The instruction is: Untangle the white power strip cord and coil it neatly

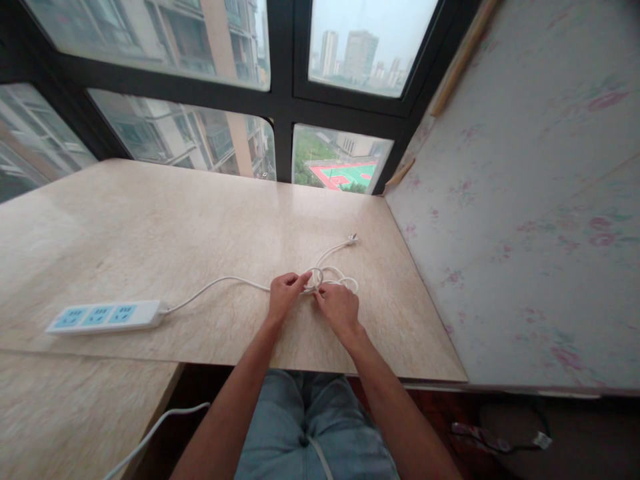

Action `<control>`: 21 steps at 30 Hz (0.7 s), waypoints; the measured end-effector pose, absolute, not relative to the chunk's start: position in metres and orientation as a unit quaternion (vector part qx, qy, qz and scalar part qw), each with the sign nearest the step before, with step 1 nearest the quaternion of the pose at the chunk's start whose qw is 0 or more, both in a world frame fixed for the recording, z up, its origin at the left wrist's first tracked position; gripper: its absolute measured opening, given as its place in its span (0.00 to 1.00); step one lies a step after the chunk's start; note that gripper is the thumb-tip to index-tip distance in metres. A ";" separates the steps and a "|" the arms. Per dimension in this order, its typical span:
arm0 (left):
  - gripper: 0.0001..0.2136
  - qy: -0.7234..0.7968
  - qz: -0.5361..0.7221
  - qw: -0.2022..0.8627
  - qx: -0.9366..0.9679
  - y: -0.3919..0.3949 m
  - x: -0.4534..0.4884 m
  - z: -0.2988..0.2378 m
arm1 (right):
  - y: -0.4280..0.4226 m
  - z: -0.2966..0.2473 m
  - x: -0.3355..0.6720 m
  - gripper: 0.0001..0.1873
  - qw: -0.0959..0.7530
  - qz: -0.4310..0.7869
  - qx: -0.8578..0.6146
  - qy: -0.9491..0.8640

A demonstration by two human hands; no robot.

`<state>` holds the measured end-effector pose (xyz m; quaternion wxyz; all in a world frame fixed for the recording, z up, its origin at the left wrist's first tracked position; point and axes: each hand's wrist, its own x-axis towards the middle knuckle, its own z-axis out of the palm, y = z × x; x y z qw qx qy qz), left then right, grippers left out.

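A white power cord [227, 278] runs from the power strip [107, 315] on the left into a loose knot of loops between my hands. My left hand [286, 293] pinches the cord at the left side of the loops, thumb and fingertips together. On the right side, my right hand [340, 305] grips the cord low in the tangle with its fingers curled. The plug [353, 239] lies on the counter beyond the loops, its prongs pointing away to the right. My fingers partly hide where the cord crosses itself.
A beige stone-patterned counter [175, 220] meets dark-framed windows [283, 100] at the back and a floral-papered wall [525, 200] on the right. Another white cable [160, 423] hangs over the lower-left counter edge. A dark cord [510, 448] lies below at right.
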<state>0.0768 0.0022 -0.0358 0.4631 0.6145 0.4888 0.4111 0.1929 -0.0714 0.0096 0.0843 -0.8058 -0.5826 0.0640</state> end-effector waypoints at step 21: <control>0.20 0.501 0.420 0.477 0.588 0.008 0.080 -0.040 | -0.120 -0.028 0.248 0.05 0.287 -0.001 -0.612 -0.737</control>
